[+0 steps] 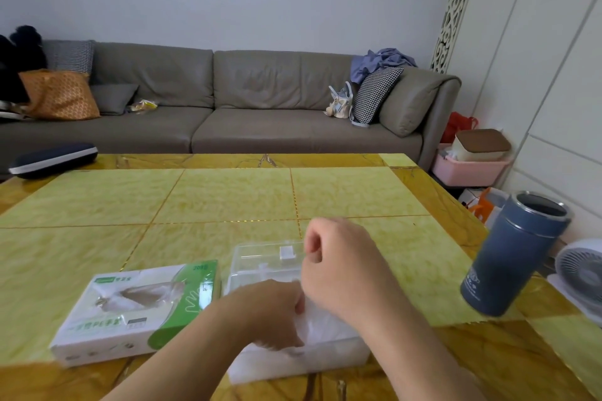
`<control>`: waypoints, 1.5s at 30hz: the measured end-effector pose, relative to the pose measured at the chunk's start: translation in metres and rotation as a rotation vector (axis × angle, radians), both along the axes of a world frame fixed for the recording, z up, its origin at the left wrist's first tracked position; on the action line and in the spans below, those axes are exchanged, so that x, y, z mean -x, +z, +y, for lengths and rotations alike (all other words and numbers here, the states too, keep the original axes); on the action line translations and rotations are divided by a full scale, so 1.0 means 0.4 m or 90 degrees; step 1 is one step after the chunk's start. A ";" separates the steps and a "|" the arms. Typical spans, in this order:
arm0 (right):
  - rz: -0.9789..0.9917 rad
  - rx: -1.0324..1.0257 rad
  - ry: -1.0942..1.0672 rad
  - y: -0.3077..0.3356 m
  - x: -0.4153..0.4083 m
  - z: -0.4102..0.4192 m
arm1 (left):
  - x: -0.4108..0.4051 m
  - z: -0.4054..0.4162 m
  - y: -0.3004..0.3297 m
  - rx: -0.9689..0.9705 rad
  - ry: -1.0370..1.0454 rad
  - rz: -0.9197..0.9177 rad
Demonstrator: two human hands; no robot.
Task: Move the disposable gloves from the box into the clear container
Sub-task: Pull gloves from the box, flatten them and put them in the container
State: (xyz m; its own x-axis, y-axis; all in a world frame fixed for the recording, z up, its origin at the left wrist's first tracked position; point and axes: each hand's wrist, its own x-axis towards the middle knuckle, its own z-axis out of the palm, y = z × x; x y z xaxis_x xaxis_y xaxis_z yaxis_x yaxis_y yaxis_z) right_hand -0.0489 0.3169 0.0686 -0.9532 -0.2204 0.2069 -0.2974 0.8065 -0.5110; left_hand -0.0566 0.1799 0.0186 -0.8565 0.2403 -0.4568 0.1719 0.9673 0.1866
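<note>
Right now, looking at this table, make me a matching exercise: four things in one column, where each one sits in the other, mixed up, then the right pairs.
Things:
1. glove box
2. clear container
3. blue flask
4. dark case

Places:
A. far left edge of the table
B. near the table's right edge, lid off
C. under both hands, white gloves inside
D. just left of the container

Pairs: 1-D, 2-C, 3-B, 4-A
</note>
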 end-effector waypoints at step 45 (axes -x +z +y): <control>-0.440 -0.379 0.019 -0.102 0.044 -0.043 | -0.168 -0.043 0.082 0.082 -0.095 0.122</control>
